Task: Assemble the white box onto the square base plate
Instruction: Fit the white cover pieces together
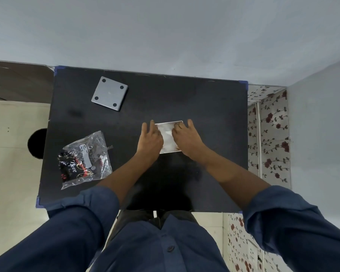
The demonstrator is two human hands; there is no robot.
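Taking the black table (pixel 204 107) as my landmark and reading left to right: near its front-left edge I see a crinkled plastic packet (pixel 84 160), clear of everything else. Toward the far-left corner lies the square base plate (pixel 109 93), grey, flat, turned slightly askew, with a dark dot near each corner. Nothing touches it.

Right of the table's centre, my left hand (pixel 150 139) rests on the left edge of the white box (pixel 168 137), fingers spread and curled over that side. My right hand (pixel 186 139) covers the right edge the same way. Both hands press or clasp it; I cannot tell whether either has a true grip or only lies on top. The box lies flat on the table, its long axis running away from me, toward the table's far edge.

What matters for the coming move: the plate sits away to the left and farther back from the box, well apart. My left hand is the nearer one, so I judge the box must travel diagonally leftward and away.
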